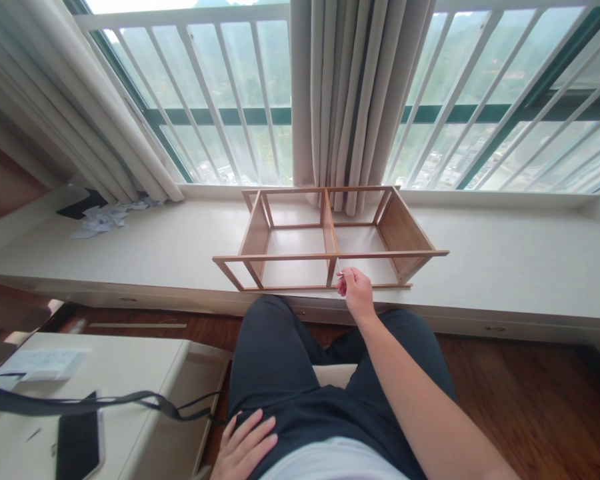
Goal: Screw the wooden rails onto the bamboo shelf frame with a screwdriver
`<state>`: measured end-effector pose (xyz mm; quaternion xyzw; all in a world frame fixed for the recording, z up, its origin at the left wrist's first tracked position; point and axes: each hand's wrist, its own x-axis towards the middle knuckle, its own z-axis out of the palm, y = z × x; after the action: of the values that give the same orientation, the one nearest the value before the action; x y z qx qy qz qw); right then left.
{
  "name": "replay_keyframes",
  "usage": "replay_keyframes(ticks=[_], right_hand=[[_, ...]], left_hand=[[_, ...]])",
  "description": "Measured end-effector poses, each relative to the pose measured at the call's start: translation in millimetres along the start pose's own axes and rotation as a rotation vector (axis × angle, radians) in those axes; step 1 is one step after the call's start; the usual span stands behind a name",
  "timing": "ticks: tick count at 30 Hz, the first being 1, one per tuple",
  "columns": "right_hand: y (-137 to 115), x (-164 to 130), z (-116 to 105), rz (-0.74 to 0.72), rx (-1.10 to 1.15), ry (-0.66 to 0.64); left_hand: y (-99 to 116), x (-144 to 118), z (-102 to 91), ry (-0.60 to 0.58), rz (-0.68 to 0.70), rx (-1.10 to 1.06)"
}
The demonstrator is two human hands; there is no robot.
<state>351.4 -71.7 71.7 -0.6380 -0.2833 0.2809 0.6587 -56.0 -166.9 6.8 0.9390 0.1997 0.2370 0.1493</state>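
Observation:
A brown wooden shelf frame [280, 257] lies on its side on the white window ledge in front of me, with a panel at each end and a divider [329, 223] in the middle. My right hand [357, 293] is closed around a thin silvery Allen key [339, 265]. The key's tip meets the near rail where the divider joins it. Part of the key is hidden by my fingers. Down at my lap, my left hand [247, 445] lies flat on my dark trousers, fingers stretched out and holding nothing.
Torn white paper scraps [100, 221] lie at the ledge's left end. Curtains [350, 100] and a barred window stand behind the frame. At lower left, a white cabinet [145, 353] carries a phone [79, 440]; a black strap [125, 401] crosses above it.

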Motion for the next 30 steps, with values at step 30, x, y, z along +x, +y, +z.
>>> replay_keyframes(ticks=[30], right_hand=[[-14, -7, 7, 0.387, 0.537, -0.170]], left_hand=[[2, 1, -3.6, 0.001, -0.004, -0.007]])
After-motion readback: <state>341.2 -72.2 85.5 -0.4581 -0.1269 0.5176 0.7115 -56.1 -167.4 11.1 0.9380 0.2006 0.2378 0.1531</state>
